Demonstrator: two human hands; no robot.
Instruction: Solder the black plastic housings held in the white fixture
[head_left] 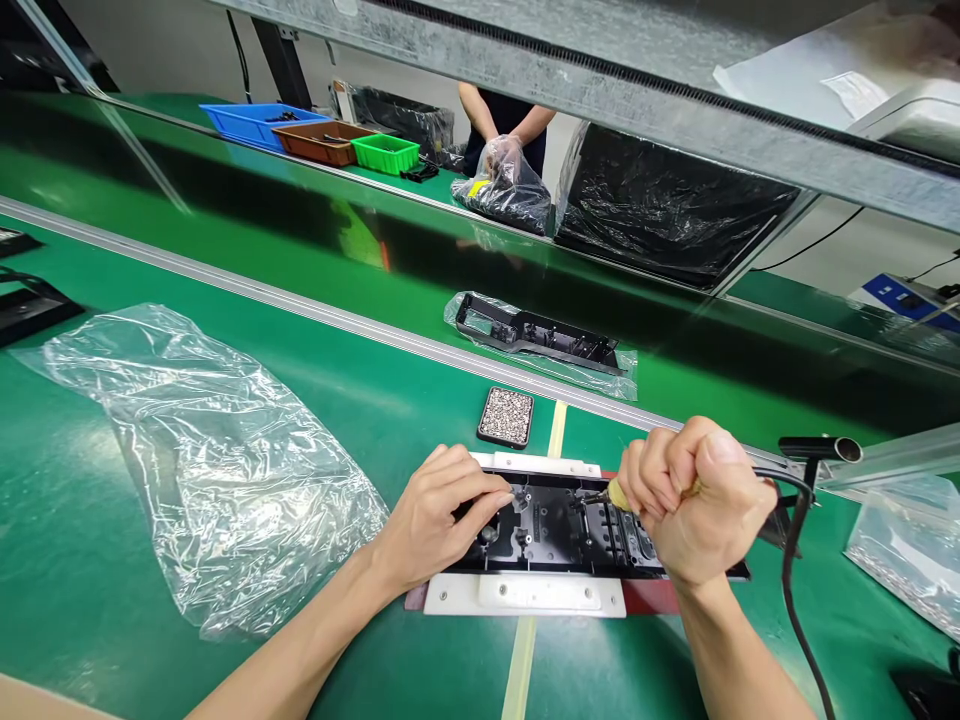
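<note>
A long black plastic housing (551,535) lies open side up in a white fixture (525,596) on the green bench. My right hand (701,500) is wrapped round a soldering iron (618,494) with a yellow grip; its metal tip points left and down into the housing, and a black cable (793,540) trails from behind the hand. Over the housing's left part, my left hand (442,515) is closed with thumb and forefinger pinched together. Anything between those fingertips is too small to make out. Just behind the fixture sits a small square tray (506,417) of tiny metal pieces.
A crumpled clear plastic bag (225,460) covers the bench at left. Another black housing (540,335) lies on plastic beyond the metal rail. At right stand a metal tube holder (846,450) and a clear bag of small parts (911,550). Opposite, a person's hands (504,155) handle a wrapped item.
</note>
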